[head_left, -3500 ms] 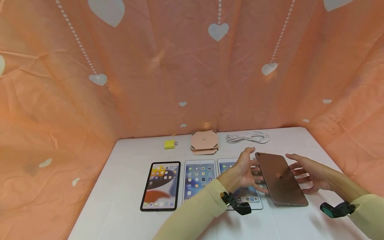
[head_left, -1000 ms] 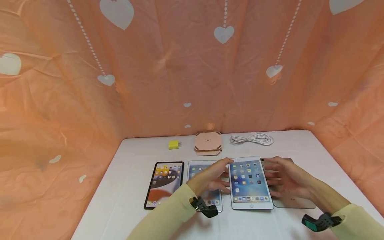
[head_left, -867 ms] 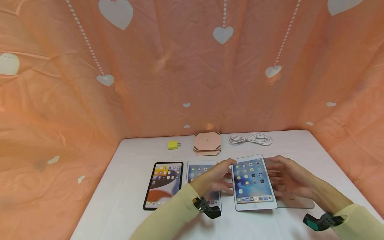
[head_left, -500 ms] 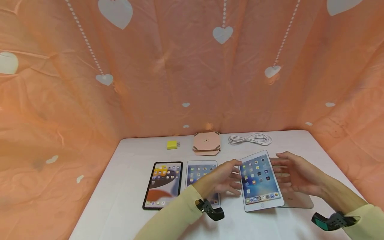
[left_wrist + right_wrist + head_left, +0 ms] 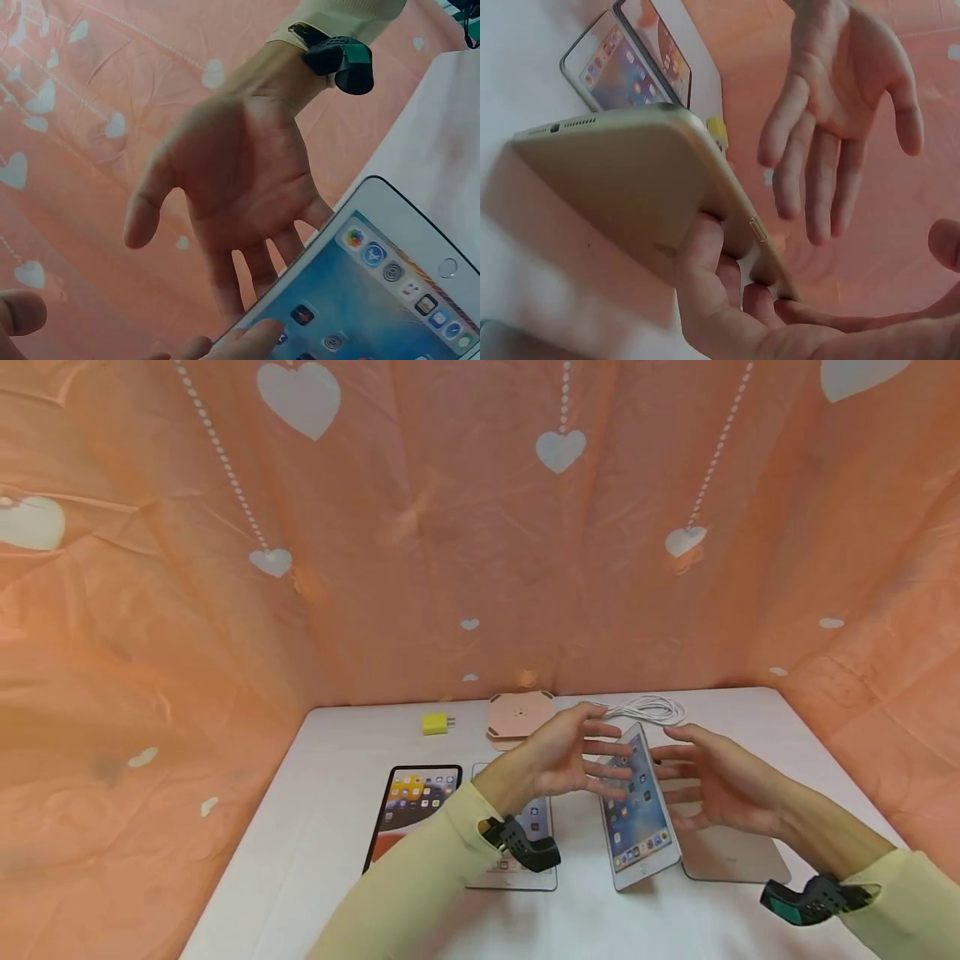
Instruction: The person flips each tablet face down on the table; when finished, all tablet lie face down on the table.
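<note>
A white-framed tablet (image 5: pixel 637 810) with its screen lit is tilted up on the right side of the table. Its gold back (image 5: pixel 622 180) faces my right hand (image 5: pixel 723 781), whose fingertips touch that back while the thumb stays off it. My left hand (image 5: pixel 566 756) has its fingers spread across the screen side; in the left wrist view its fingertips (image 5: pixel 259 341) lie over the screen. Under the right hand, a rose-gold tablet (image 5: pixel 738 856) lies face down, partly hidden. Another white tablet (image 5: pixel 536 822) lies screen up, partly covered by the left forearm.
A black-framed tablet (image 5: pixel 420 802) lies at the left of the row. Along the back are a yellow charger plug (image 5: pixel 435 723), a folded pink stand (image 5: pixel 519 713) and a coiled white cable (image 5: pixel 651 709). Orange heart-patterned cloth (image 5: pixel 420 568) hangs behind the table.
The rose-gold tablet, lifted at first, now lies face down. The white tablet has been raised, moved right and tilted steeply. My left thumb has come off its edge and the fingers have spread.
</note>
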### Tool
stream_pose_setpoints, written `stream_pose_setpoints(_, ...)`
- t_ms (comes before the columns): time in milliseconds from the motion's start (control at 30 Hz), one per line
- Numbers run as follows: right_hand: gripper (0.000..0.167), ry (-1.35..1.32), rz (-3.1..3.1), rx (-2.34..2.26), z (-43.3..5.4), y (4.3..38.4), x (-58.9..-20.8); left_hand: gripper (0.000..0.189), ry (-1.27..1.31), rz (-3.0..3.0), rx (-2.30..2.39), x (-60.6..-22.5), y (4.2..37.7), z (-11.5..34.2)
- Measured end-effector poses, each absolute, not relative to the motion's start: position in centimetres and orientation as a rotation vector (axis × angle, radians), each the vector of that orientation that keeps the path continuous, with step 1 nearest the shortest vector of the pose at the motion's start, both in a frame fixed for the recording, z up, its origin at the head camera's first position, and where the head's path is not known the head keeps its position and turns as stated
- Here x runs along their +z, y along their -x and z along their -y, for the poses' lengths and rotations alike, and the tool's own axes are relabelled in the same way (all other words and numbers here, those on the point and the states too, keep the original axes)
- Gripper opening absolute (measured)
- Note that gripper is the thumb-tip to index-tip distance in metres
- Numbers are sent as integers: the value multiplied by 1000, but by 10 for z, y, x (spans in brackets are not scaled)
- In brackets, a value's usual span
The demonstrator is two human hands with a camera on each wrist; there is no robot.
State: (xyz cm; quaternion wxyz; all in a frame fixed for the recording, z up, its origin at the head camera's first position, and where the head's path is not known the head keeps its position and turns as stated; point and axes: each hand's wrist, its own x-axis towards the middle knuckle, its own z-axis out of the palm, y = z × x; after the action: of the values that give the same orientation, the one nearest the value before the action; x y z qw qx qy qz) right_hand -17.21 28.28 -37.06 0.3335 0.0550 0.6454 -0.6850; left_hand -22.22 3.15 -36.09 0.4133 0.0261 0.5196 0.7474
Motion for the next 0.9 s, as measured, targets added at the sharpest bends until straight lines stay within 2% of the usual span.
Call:
stream_pose_setpoints(533, 90, -62, -1610, -1814, -231, 178, -355, 83, 24, -1346, 1863, -348, 224, -15)
stream_pose_setpoints(900, 99, -121, -1561, -1795, -220, 189, -373, 86, 92, -1454, 1829, -355, 223, 20)
